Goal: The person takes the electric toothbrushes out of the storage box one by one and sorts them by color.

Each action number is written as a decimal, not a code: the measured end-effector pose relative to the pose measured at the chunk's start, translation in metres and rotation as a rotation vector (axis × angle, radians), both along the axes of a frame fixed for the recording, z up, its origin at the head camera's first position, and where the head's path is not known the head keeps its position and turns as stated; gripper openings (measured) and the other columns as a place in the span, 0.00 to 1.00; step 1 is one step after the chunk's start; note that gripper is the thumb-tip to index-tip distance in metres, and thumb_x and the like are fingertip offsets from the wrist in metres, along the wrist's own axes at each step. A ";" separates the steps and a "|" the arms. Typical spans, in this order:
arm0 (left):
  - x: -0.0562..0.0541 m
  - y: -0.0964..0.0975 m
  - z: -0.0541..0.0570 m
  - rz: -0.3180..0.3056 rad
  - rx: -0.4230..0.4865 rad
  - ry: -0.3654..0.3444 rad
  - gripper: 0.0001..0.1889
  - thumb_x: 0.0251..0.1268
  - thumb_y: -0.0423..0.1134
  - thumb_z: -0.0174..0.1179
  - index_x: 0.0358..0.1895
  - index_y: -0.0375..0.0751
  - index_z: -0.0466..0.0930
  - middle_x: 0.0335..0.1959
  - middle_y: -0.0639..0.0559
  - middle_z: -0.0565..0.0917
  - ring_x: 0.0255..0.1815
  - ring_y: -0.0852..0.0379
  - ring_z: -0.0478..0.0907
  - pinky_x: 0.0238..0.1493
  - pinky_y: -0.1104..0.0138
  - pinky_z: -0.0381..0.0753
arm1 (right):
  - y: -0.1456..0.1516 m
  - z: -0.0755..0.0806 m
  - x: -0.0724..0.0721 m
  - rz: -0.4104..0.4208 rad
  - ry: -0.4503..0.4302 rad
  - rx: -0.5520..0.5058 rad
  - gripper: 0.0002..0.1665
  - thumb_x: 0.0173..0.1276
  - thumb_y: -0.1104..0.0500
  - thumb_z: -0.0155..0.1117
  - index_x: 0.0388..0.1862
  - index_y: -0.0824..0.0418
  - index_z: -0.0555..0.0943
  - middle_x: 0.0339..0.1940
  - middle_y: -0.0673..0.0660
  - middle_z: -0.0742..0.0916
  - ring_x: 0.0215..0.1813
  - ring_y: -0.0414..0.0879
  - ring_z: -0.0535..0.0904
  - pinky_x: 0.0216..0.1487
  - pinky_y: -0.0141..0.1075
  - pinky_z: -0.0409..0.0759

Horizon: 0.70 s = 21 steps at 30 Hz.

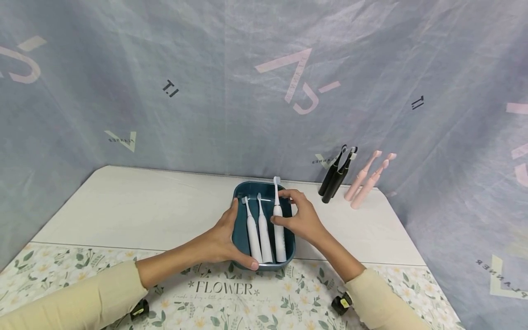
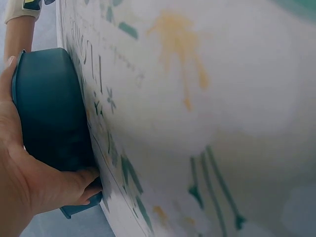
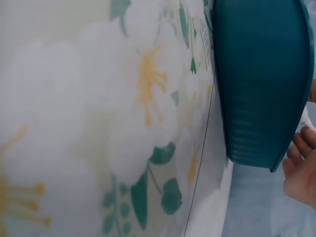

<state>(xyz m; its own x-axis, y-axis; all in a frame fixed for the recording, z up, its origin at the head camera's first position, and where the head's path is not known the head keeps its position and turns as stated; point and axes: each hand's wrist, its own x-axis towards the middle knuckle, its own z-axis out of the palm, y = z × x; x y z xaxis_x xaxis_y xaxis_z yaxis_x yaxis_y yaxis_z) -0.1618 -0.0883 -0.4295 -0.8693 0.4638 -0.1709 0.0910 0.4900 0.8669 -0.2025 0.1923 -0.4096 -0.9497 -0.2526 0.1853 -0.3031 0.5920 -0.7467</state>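
A dark teal plastic bin (image 1: 241,250) stands in front of me, holding several white electric toothbrushes. Two of them, the left toothbrush (image 1: 253,238) and the middle toothbrush (image 1: 265,236), lie side by side with their heads toward the back. My left hand (image 1: 222,238) grips the bin's left side, its thumb along the front rim; the left wrist view shows this hand (image 2: 29,173) against the outer wall. My right hand (image 1: 303,217) reaches over the right rim and holds the rightmost toothbrush (image 1: 279,238) between thumb and forefinger. That brush's head rises past the back rim.
At the back right stand black electric toothbrushes (image 1: 336,181), and beside them several pink ones (image 1: 363,185). A floral mat (image 1: 222,307) covers the table's front part, with a white surface (image 1: 165,206) behind it. Grey printed cloth (image 1: 198,114) hangs around the back and sides.
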 end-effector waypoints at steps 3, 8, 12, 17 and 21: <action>0.000 -0.001 -0.001 -0.001 -0.005 0.002 0.97 0.38 0.67 0.94 0.93 0.52 0.14 0.96 0.34 0.29 0.97 0.28 0.35 0.88 0.28 0.57 | 0.001 0.002 0.002 0.047 0.008 -0.059 0.41 0.68 0.58 0.85 0.78 0.57 0.79 0.68 0.60 0.88 0.68 0.56 0.85 0.74 0.58 0.83; -0.001 -0.001 -0.002 0.000 -0.019 0.011 0.97 0.38 0.67 0.94 0.93 0.52 0.15 0.96 0.34 0.30 0.97 0.29 0.35 0.89 0.29 0.57 | 0.003 0.006 0.005 0.094 -0.003 -0.122 0.42 0.69 0.60 0.85 0.79 0.58 0.77 0.58 0.60 0.91 0.55 0.49 0.89 0.60 0.46 0.90; -0.001 -0.002 -0.002 0.000 -0.020 0.014 0.96 0.38 0.67 0.94 0.93 0.51 0.15 0.96 0.34 0.30 0.97 0.28 0.35 0.89 0.30 0.57 | 0.006 0.007 0.007 0.100 -0.025 -0.151 0.43 0.69 0.60 0.85 0.80 0.60 0.77 0.55 0.61 0.91 0.51 0.47 0.90 0.56 0.36 0.91; 0.000 -0.001 -0.001 -0.004 -0.021 0.013 0.96 0.38 0.67 0.93 0.93 0.50 0.15 0.96 0.34 0.30 0.97 0.28 0.35 0.89 0.29 0.57 | 0.009 0.006 0.009 0.071 -0.104 -0.206 0.37 0.69 0.62 0.84 0.75 0.63 0.81 0.59 0.63 0.91 0.55 0.48 0.90 0.54 0.32 0.89; 0.000 -0.001 -0.001 0.000 -0.026 0.018 0.96 0.39 0.67 0.94 0.93 0.51 0.16 0.96 0.34 0.30 0.97 0.28 0.36 0.89 0.30 0.58 | 0.011 0.008 0.011 0.044 -0.150 -0.250 0.35 0.70 0.63 0.83 0.73 0.64 0.82 0.61 0.66 0.90 0.58 0.52 0.90 0.54 0.31 0.90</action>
<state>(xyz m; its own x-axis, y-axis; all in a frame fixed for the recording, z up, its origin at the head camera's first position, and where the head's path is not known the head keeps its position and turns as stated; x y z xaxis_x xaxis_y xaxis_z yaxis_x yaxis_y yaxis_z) -0.1619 -0.0890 -0.4303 -0.8723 0.4597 -0.1668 0.1069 0.5120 0.8523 -0.1915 0.2030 -0.4021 -0.9604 -0.2579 0.1057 -0.1999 0.3731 -0.9060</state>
